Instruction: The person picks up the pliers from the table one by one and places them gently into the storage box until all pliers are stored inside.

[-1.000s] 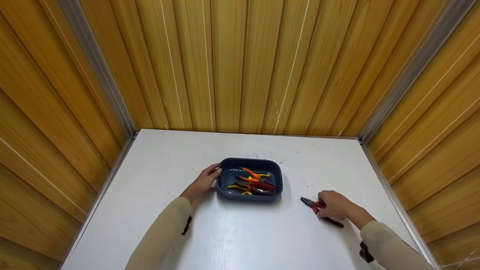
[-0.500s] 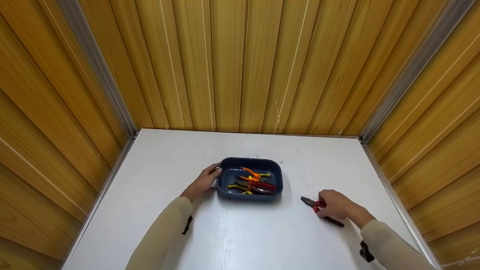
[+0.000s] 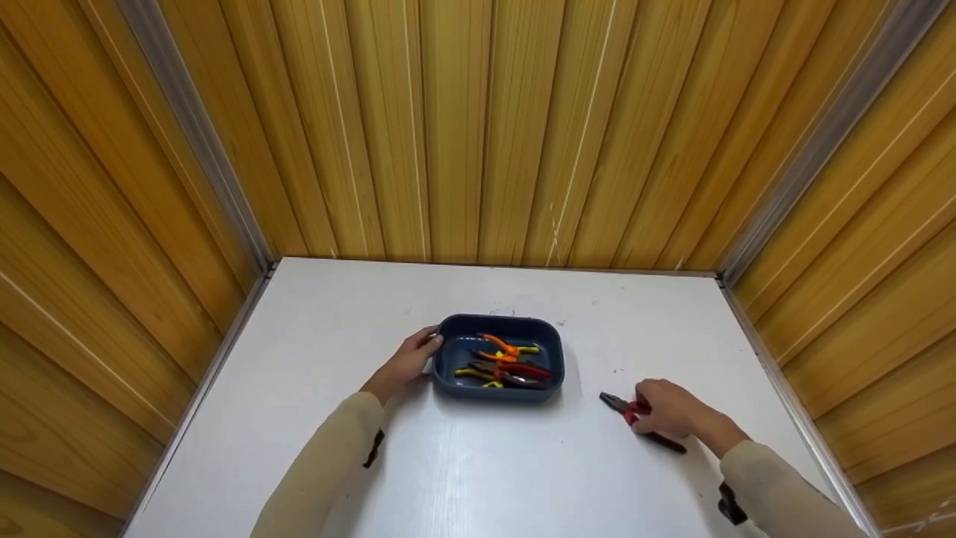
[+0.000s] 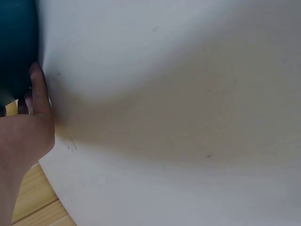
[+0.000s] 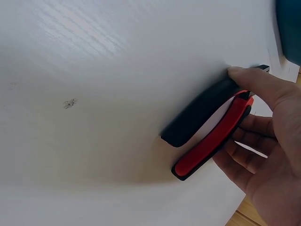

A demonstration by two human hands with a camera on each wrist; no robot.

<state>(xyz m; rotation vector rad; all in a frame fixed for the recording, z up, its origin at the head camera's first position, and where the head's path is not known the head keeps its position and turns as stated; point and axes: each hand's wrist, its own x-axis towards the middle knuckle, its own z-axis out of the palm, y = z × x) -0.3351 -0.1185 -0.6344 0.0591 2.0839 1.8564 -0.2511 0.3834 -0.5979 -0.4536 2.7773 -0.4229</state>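
My left hand holds the left end of a dark blue plastic box, its thumb at the rim. In the left wrist view, fingers lie along the box's outer wall. Inside the box are several pliers, among them orange-handled pliers and red-handled pliers. To the right of the box, my right hand grips combination pliers with red and black handles, between thumb and fingers. Their nose points toward the box. The handles stand slightly spread, close above or on the table.
The white table is bounded by a wood-patterned back wall and side walls with grey metal corner posts. Small dark marks show on the tabletop.
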